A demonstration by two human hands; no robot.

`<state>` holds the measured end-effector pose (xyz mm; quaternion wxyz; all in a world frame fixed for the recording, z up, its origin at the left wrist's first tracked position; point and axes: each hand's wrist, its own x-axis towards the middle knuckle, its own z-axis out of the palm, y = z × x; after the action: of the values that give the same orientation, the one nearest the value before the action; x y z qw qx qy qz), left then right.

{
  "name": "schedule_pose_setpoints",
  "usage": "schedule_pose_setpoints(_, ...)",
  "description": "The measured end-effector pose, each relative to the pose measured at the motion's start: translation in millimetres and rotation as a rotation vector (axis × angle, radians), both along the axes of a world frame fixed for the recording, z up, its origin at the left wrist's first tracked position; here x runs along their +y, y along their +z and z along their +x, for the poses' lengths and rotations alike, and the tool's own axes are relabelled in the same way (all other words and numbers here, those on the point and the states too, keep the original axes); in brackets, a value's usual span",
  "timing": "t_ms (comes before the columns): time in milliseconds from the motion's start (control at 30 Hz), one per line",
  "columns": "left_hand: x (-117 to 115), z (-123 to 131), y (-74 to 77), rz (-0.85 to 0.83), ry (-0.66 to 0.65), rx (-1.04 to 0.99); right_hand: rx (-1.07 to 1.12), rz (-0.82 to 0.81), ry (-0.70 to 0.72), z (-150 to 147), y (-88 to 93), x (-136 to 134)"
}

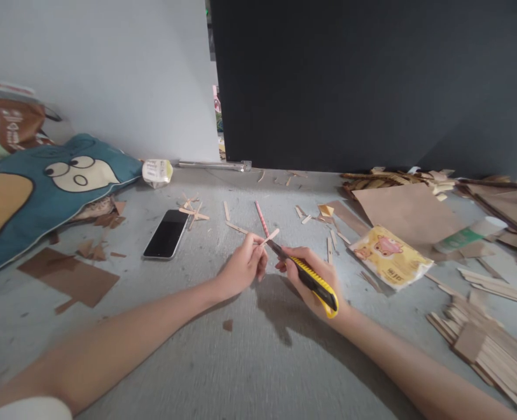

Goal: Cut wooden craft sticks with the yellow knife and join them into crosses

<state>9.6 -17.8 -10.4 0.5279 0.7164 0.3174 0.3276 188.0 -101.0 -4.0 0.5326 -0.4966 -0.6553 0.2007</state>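
Over the middle of the gray table (188, 350): two hands are held close together but apart, with the bare forearms stretched in from the lower corners.
Left hand (244, 263): a craft stick (273, 234) is pinched between the thumb and fingers; the other fingers are curled under.
Right hand (316, 262): a utility knife (314, 280) is gripped by bent fingers, with its yellow-and-black handle laid across the palm side and its front pointed forward and left.
Craft stick: its round end is poked out past the left fingertips, tipped to the right.
Knife front: it is set by the craft stick; whether they touch cannot be told.
Past the hands: a red-and-white striped stick (261, 217) is seen.
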Motion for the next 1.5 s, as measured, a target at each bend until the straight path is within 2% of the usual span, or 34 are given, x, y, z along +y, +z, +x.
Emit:
schedule_pose_setpoints(167,1.1,-1.2,1.3,-0.029,-0.015,-0.006,0.176,-0.090,0.023,1.2,-1.9,4.7)
schedule_pose_setpoints(433,0.8,-0.7,3.2,-0.016,-0.010,0.013,0.211,-0.145,0.044,-1.2,1.6,2.7)
schedule_pose_setpoints(567,1.6,-0.8,6.5,-0.102,-0.048,-0.044,0.349,-0.142,0.044,0.0,4.2,7.6)
schedule_pose_setpoints(733,4.5,-0.3,9.3,-0.246,-0.054,-0.106,0.532,-0.212,0.068,2.1,1.1,14.4)
schedule_pose_setpoints(900,6.0,0.0,7.2,-0.279,-0.064,-0.168,0.649,-0.246,0.083,2.2,-4.0,17.4)
schedule_pose_setpoints(1300,4.8,0.6,8.6,-0.276,-0.070,-0.189,0.640,-0.253,0.070,1.6,-5.9,23.0)
schedule_pose_setpoints(1500,5.0,2.0,5.8,-0.278,-0.121,-0.221,0.669,-0.270,0.067,2.4,-9.6,25.8)
